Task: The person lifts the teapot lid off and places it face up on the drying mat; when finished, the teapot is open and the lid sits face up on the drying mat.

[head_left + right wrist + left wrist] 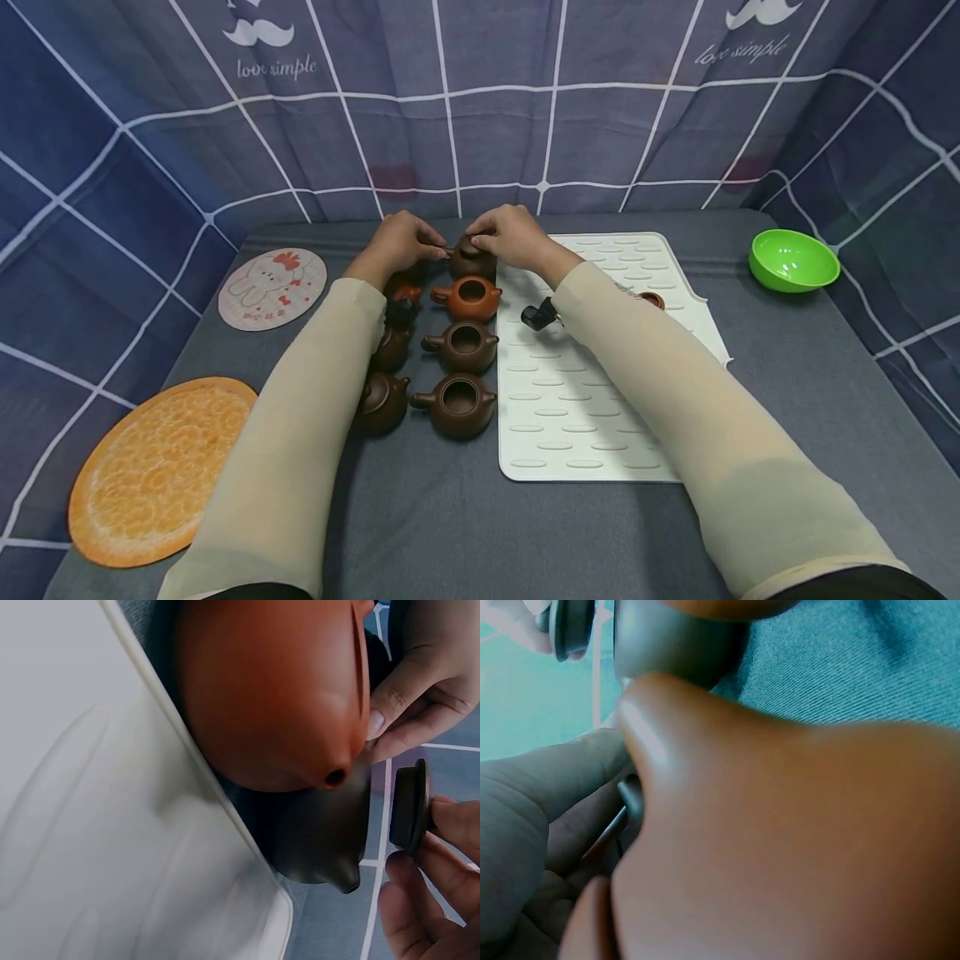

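At the back of a row of teapots stands a dark brown teapot [472, 265], its side and spout visible in the right wrist view. My left hand [402, 242] pinches it at the handle side with thumb and fingers. With its fingertips my right hand [516, 239] holds a round dark lid [409, 810] by the knob, lifted off the pot and tipped on edge in the right wrist view. Just in front sits an orange-brown teapot [471, 297] without a lid. A reddish teapot [802, 840] fills much of the left wrist view, partly covering my left hand.
Two lidless brown teapots [465, 347] continue the row toward me. Lidded teapots [381, 404] stand left of them, partly behind my left sleeve. A white ribbed mat [555, 450] lies right, a green bowl [795, 261] beyond it. Two round mats [161, 475] lie left.
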The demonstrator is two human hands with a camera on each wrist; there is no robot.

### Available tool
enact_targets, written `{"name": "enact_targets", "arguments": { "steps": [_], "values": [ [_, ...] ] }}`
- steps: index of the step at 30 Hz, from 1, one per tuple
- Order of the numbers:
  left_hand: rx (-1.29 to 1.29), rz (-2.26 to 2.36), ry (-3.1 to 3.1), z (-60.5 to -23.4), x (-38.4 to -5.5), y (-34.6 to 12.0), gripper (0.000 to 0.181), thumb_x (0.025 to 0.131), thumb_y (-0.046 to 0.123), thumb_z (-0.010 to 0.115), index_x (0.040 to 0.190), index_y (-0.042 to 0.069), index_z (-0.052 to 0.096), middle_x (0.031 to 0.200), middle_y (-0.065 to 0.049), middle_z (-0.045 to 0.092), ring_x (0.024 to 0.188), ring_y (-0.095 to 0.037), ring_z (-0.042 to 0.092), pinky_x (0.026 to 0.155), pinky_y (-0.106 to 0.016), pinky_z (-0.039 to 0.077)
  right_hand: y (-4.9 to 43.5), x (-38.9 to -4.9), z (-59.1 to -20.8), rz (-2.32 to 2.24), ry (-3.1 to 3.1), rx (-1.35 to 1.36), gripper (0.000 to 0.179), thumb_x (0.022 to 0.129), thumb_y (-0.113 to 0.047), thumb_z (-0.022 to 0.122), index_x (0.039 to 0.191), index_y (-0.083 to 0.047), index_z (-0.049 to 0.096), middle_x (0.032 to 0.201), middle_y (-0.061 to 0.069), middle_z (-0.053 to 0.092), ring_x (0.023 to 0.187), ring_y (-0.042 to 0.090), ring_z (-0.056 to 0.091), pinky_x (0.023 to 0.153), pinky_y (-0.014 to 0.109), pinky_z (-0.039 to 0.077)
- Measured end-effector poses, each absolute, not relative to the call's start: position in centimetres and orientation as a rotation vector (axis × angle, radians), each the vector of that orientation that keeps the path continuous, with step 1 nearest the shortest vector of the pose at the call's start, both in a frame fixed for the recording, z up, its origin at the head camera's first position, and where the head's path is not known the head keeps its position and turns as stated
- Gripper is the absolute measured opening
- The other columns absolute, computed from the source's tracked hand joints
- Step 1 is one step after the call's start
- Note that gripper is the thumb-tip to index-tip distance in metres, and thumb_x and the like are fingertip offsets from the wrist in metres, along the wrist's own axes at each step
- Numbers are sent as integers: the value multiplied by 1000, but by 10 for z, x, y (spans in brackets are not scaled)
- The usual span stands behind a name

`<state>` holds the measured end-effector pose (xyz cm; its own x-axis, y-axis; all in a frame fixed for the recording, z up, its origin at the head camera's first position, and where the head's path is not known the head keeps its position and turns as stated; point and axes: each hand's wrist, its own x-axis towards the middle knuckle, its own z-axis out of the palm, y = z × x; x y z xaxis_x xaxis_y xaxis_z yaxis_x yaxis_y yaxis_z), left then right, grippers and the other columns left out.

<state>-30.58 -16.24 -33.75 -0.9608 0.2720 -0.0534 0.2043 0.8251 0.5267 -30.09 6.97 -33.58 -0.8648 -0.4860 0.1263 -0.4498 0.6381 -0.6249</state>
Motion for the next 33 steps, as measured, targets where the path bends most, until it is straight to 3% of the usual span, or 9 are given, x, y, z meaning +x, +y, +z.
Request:
{"name": "enact_targets", "arguments": {
  "steps": [9, 18, 24, 30, 33],
  "values": [
    [364, 812, 2869, -337, -305, -162, 24, 97, 20, 82, 117, 7, 82, 115, -10, 77, 109, -28, 64, 97, -44, 51, 72, -290, -326, -1141, 2709, -777, 26, 105, -10, 68, 129, -6, 76, 122, 7, 74, 106, 22, 69, 87, 36, 54],
    [348, 794, 2868, -336, -305, -162, 24, 97, 20, 81, 118, 8, 82, 116, -10, 76, 109, -28, 64, 98, -44, 51, 77, -286, -326, -1455, 2444, -734, 33, 108, -8, 63, 140, -9, 69, 132, 11, 69, 104, 25, 70, 91, 45, 56],
    [363, 774, 2879, -337, -305, -162, 24, 97, 20, 81, 118, 8, 82, 116, -10, 77, 111, -28, 64, 99, -44, 50, 84, -285, -328, -1566, 2251, -751, 42, 111, -5, 54, 152, -15, 60, 141, 12, 61, 114, 30, 67, 98, 46, 54],
    [385, 754, 2896, -338, -306, -162, 24, 97, 21, 81, 117, 8, 83, 114, -9, 77, 112, -28, 64, 100, -44, 49, 90, -283, -326, -1607, 2144, -749, 43, 111, 3, 46, 147, -11, 64, 147, 12, 58, 126, 28, 62, 104, 47, 50],
    [388, 763, 2896, -338, -306, -162, 24, 97, 21, 82, 117, 8, 83, 114, -9, 77, 113, -28, 64, 100, -44, 49, 96, -282, -325, -1608, 2153, -722, 44, 108, 3, 51, 148, -12, 64, 146, 11, 58, 126, 26, 61, 103, 44, 50]
  ]
}}
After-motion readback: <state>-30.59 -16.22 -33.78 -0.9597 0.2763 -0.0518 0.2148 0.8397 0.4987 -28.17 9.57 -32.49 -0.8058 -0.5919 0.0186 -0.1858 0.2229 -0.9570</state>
